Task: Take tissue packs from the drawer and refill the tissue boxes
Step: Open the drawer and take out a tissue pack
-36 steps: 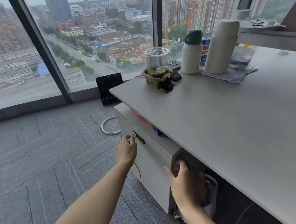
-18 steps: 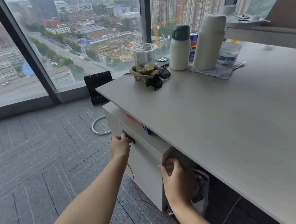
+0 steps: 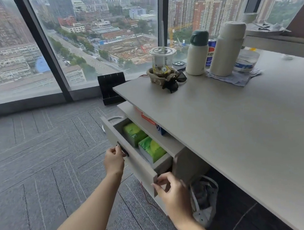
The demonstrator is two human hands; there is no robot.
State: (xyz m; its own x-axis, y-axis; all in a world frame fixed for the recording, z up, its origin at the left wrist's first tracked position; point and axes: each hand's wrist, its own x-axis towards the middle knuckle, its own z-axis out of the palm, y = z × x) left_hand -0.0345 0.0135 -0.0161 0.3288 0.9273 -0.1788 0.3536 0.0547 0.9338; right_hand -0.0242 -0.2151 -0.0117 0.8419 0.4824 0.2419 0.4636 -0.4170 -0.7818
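Observation:
The top drawer (image 3: 133,159) of a beige cabinet under the desk stands pulled out. Inside lie two green tissue packs, one farther back (image 3: 133,133) and one nearer (image 3: 151,149), side by side. My left hand (image 3: 113,160) pinches the small dark handle (image 3: 122,148) on the drawer front. My right hand (image 3: 170,191) grips the near corner of the drawer front. No tissue box is in view.
On the desk (image 3: 241,124) stand a plastic cup with a straw (image 3: 162,62), two white flasks (image 3: 197,53) (image 3: 228,50), a cola can, and a tub on a cloth. A black rack (image 3: 111,88) sits by the window. A bag (image 3: 204,200) lies under the desk. Grey carpet stretches to the left.
The drawer was shut and has slid out toward me, showing the green tissue packs. Both hands moved back with it; the right hand shifted from the cabinet side to the drawer's corner.

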